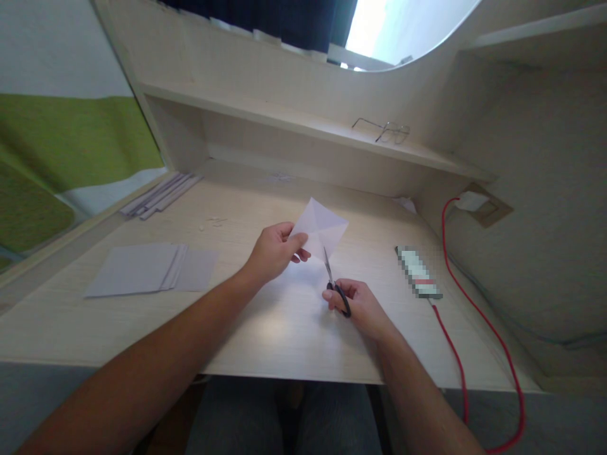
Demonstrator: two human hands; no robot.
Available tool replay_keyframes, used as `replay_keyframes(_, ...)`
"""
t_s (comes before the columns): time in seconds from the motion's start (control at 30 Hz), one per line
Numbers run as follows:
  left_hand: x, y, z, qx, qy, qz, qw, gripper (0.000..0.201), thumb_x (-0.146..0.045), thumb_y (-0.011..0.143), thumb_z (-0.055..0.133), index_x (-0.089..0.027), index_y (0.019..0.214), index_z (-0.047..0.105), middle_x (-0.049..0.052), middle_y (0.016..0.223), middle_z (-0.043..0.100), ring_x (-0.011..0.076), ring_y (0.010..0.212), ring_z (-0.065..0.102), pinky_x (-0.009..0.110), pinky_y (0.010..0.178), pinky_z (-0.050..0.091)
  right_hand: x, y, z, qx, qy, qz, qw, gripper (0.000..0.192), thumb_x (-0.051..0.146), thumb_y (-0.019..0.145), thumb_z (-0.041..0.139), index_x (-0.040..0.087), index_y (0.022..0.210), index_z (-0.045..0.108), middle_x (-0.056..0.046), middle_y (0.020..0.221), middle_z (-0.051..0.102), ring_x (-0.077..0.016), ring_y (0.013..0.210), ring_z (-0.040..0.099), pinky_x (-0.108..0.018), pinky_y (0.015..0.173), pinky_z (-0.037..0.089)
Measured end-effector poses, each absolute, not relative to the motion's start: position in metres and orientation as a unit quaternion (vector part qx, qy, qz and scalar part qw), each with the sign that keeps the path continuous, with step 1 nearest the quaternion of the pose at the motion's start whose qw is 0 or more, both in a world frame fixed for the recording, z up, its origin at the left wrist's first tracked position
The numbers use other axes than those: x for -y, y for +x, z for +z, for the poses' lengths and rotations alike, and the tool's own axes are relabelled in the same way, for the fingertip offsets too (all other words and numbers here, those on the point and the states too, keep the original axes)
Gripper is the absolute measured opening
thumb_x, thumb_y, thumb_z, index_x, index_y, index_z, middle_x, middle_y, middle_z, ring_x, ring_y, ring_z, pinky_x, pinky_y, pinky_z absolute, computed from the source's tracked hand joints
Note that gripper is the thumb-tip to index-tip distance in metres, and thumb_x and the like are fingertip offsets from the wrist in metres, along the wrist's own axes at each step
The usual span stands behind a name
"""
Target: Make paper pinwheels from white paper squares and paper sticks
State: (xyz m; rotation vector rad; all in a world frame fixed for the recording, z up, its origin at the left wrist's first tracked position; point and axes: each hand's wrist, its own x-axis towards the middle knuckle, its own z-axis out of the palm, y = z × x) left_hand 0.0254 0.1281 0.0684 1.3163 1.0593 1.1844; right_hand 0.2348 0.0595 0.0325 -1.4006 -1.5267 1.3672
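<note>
Paper (318, 224), pinched in the left grip (277, 251), lies beyond the right grip (359, 306), curled round scissors (330, 273) whose tips overlap its near corner.

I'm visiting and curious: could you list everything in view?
Desk: one, pale wood, centre
Shelf: one, pale, back
Creased sheet: one, white, centre
Scissors: one, black handles, centre
Stacked sheets: several, pale grey, left
Strips: several, pale, far left
Scraps: few, pale, left
Loose paper: one, white, back right
Eyeglasses: one pair, grey, on shelf
Phone: one, pale screen, right
Cable: one, red, right
Plug adapter: one, white, right wall
Curtain: one, navy, top
Striped cloth: one, green and white, left
Window: one, white, top
Left hand: one, bare, holding sheet
Right hand: one, bare, holding scissors
Forearms: two, bare, bottom
Legs: two, greyish, below desk
</note>
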Motion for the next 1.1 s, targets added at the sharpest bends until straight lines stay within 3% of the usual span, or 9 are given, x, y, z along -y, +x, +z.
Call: replay_keyframes(1.1, -0.128, 0.025, 0.067, -0.449, 0.555, 0.472, 0.517, 0.019, -0.032, 0.08, 0.068, -0.014, 0.078, 0.066, 0.004, 0.061, 0.072, 0.0163, 0.055, 0.07, 0.024, 0.055, 0.054, -0.061, 0.237, 0.026, 0.57, -0.54, 0.53, 0.322, 0.042, 0.053, 0.078, 0.079, 0.019, 0.066, 0.058, 0.004, 0.061, 0.051, -0.0114, 0.057, 0.04, -0.029, 0.056, 0.028)
